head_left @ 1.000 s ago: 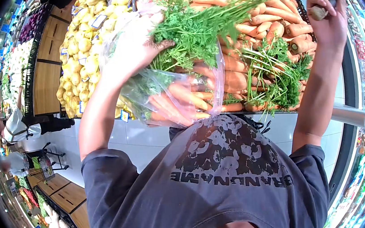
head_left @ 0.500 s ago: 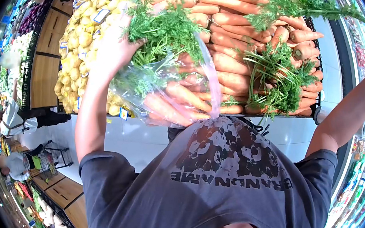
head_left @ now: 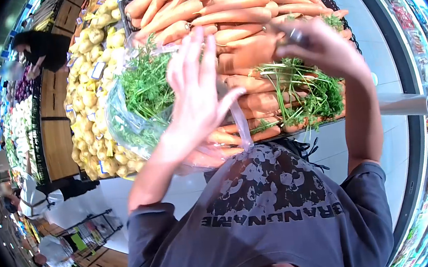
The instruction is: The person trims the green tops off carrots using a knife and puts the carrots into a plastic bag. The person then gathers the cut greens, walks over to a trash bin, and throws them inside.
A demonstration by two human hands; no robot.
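My left hand (head_left: 195, 83) is open with fingers spread, in front of a clear plastic bag (head_left: 122, 117). The bag holds leafy carrot greens (head_left: 147, 83) and several carrots (head_left: 222, 139) near my shirt. My right hand (head_left: 323, 47) is blurred, its fingers curled round something dark and greyish that I cannot make out. It hovers over the carrot heap (head_left: 233, 2), beside a blurred orange carrot (head_left: 247, 53) lying between my hands. Below it, a loose bunch of cut stalks and leaves (head_left: 315, 93) rests on the carrots.
Bagged yellow produce (head_left: 93, 47) is piled left of the carrots. A black crate edge (head_left: 334, 6) bounds the heap on the right. A pale roll (head_left: 406, 105) juts out there. People, including one in black (head_left: 48, 49), and a shopping cart (head_left: 95, 228) are at left.
My right hand has come in from the far right edge, and the long leafy stalk there is gone from view. My left hand has moved off the greens towards the right and spread open.
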